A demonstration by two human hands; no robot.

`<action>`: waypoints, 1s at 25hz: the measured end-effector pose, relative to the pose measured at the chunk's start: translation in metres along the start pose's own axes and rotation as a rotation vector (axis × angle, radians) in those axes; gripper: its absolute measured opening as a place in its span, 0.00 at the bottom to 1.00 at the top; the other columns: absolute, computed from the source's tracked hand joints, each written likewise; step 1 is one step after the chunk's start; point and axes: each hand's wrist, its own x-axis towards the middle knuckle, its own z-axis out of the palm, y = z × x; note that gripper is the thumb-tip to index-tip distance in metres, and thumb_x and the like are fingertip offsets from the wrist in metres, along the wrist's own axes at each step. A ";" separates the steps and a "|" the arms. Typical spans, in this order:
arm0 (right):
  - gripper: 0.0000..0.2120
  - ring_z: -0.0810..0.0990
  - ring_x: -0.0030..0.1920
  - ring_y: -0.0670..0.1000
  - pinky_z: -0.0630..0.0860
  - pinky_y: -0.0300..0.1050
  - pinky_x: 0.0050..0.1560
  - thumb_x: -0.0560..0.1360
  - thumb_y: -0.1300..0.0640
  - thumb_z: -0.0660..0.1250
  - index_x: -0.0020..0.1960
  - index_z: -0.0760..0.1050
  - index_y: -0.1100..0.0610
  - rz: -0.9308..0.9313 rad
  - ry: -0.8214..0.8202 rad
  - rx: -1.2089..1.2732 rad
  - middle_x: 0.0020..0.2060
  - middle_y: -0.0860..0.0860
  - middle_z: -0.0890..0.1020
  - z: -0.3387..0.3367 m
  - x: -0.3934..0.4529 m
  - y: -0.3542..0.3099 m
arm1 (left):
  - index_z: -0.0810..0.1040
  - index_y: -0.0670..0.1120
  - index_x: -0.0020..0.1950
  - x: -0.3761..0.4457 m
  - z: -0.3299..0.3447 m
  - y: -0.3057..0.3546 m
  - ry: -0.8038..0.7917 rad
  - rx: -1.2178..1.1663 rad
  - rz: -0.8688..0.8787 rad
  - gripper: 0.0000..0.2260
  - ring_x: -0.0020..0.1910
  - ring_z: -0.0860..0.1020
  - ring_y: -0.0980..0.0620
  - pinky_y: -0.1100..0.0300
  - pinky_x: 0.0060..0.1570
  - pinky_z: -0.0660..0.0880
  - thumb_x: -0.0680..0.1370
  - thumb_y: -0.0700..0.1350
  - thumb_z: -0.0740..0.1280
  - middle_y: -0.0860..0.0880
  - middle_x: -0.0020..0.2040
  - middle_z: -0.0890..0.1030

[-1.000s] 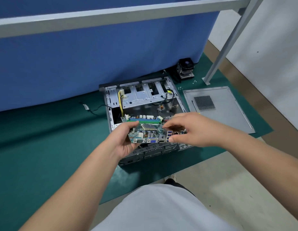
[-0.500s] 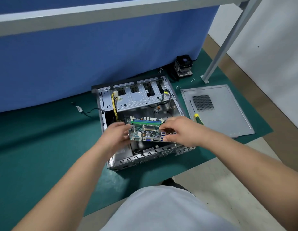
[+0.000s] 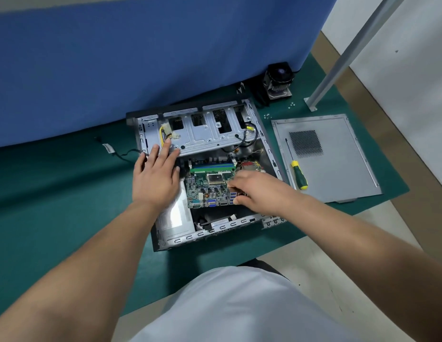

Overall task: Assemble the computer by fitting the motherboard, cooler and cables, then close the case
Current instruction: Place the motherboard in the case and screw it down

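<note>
You have a green motherboard [image 3: 210, 186] with blue ports in a grey case [image 3: 215, 130]. Your screwdriver [image 3: 298, 174] is green and yellow on a grey panel [image 3: 338, 169] with a dark mesh patch. The mat [image 3: 54, 193] is dark green, the curtain [image 3: 140, 58] blue.

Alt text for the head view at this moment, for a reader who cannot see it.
A person's right hand grips a green motherboard inside an open computer case; the left hand reaches flat toward the drive cage. The side panel, with a screwdriver on it, lies beside the case.

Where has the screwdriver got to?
In the head view, the screwdriver lies on the left edge of the grey side panel, just right of the open case.
</note>
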 end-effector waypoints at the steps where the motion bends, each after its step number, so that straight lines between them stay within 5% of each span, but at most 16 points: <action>1: 0.22 0.76 0.61 0.55 0.74 0.52 0.62 0.81 0.48 0.66 0.72 0.73 0.56 -0.006 0.007 -0.005 0.62 0.53 0.76 0.002 0.001 0.001 | 0.62 0.57 0.81 0.000 0.001 0.000 0.019 -0.014 0.000 0.24 0.83 0.55 0.49 0.47 0.80 0.47 0.84 0.55 0.49 0.57 0.84 0.53; 17: 0.13 0.76 0.58 0.52 0.79 0.49 0.49 0.80 0.51 0.67 0.64 0.76 0.52 -0.105 0.040 -0.106 0.57 0.48 0.78 0.030 0.006 0.021 | 0.63 0.57 0.81 0.002 -0.003 0.001 0.021 -0.002 -0.013 0.26 0.83 0.54 0.49 0.46 0.80 0.47 0.81 0.51 0.52 0.55 0.84 0.54; 25: 0.16 0.77 0.54 0.49 0.74 0.44 0.47 0.78 0.46 0.70 0.63 0.75 0.49 -0.109 -0.084 -0.113 0.54 0.45 0.77 0.043 0.023 0.032 | 0.63 0.58 0.80 0.002 0.000 0.001 0.036 0.008 -0.017 0.27 0.83 0.55 0.50 0.46 0.80 0.47 0.79 0.51 0.53 0.56 0.84 0.54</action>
